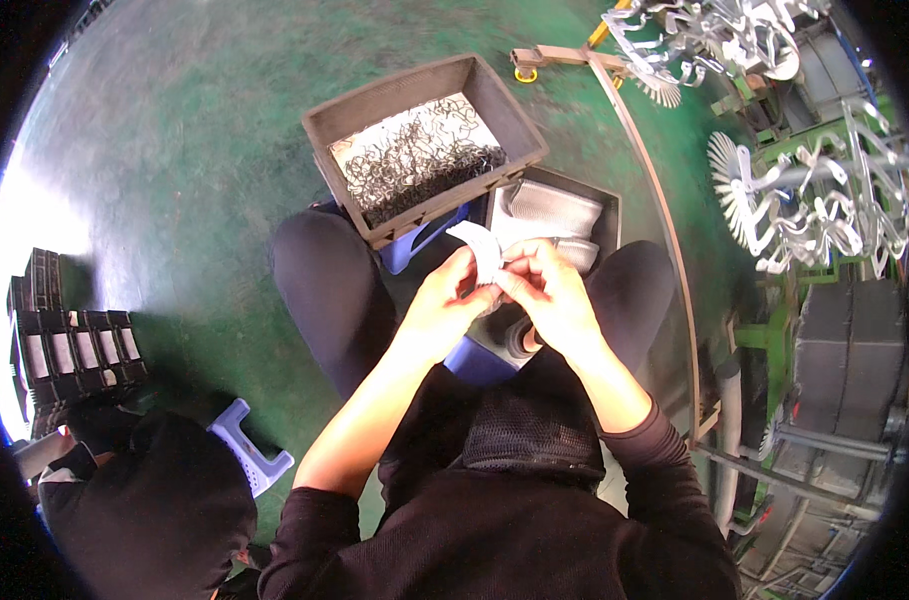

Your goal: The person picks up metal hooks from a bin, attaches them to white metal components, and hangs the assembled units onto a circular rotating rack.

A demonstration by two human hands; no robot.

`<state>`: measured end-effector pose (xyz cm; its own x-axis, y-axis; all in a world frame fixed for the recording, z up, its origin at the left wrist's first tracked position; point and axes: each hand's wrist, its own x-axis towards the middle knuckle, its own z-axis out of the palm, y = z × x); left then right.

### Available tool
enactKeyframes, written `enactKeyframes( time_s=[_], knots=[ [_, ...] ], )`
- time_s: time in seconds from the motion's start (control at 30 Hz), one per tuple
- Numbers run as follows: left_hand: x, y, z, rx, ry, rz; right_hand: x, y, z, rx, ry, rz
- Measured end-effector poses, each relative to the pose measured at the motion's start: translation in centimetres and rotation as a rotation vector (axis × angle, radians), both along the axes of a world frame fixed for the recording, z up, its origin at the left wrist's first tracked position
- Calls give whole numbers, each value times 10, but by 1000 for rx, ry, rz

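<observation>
In front of my body, between my knees, my left hand [448, 308] is closed round the lower part of a curved, pale ribbed strip [482, 248]. My right hand [546, 290] pinches the strip's right edge with thumb and fingers. Whether a small piece also sits between those fingertips is hidden. Just beyond the hands, a shallow grey box [611, 212] holds stacks of similar ribbed strips [554, 210]. Left of it, a grey-brown plastic crate [429, 212] contains many dark bent wire clips [419, 165] over a white lining.
Part of a blue stool [411, 245] shows under the crate. Racks with hanging silvery metal parts [804, 190] stand at right, beside a pale frame rail [664, 215]. At left are stacked black trays [79, 350], a light blue stool [249, 448] and a person in black [154, 510].
</observation>
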<state>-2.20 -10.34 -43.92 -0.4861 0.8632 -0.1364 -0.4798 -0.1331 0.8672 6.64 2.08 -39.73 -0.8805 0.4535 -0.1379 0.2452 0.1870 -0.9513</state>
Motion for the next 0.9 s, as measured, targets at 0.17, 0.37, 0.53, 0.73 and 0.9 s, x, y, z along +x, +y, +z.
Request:
enactKeyframes(
  time_s=[0.17,0.37,0.53,0.73,0.9],
  knots=[
    [-39,-15,-9,-37,-130,146,-57,17,14,84,-130,255],
    [-130,-25,26,-79,-28,508,-170,103,-75,523,-223,317],
    [-163,-10,19,-29,-39,683,-244,123,-158,787,-520,444],
    [-163,-6,12,-111,-201,743,-251,99,-162,730,-512,748],
    [-166,-2,10,-81,-142,766,-263,143,-190,974,-520,376]
  ],
)
